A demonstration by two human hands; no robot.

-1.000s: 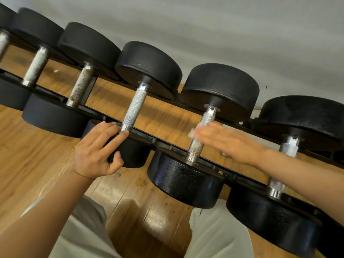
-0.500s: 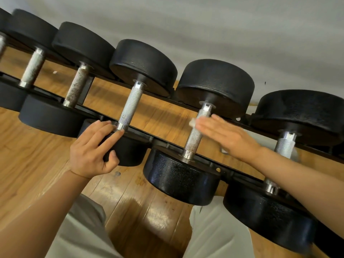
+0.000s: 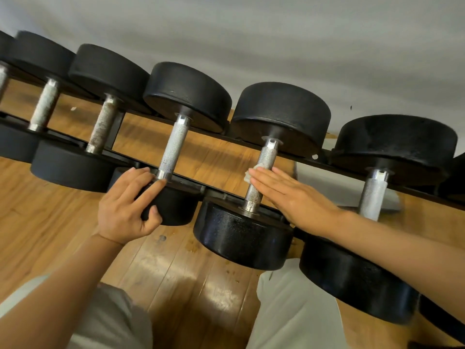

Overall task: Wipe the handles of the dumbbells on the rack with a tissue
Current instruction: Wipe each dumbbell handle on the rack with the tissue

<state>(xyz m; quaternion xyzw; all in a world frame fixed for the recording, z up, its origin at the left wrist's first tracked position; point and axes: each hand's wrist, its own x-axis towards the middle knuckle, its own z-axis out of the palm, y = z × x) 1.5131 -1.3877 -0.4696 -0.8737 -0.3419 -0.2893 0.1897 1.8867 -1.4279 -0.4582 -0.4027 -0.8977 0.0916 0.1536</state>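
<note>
While your right hand [image 3: 294, 197] lay flat across the fourth dumbbell handle [image 3: 261, 172], its fingers were straight and pressed together, and they held a small white tissue [image 3: 253, 172] against the knurled steel. Only a crumpled edge of the tissue showed past your fingertips; the remainder was hidden beneath the hand.

Your left hand [image 3: 125, 205] rested on the near head of the third dumbbell [image 3: 173, 205]. Four fingers were extended and slightly spread over the top of the head, and the thumb was curled against its side. The index finger lay just beside the lower collar of the third handle [image 3: 173, 149].

You had five dumbbells with both heads in view, counted from the left, on a black rack [image 3: 196, 182]; a sixth handle was cut off at the left edge. Each dumbbell sat across two rails, with one black head toward you and one toward the grey wall [image 3: 276, 34]. Handle two [image 3: 103, 129] appeared rust-spotted. Wooden flooring [image 3: 176, 273] lay below the rack, and two light-coloured trouser legs [image 3: 297, 311] were visible at the bottom.
</note>
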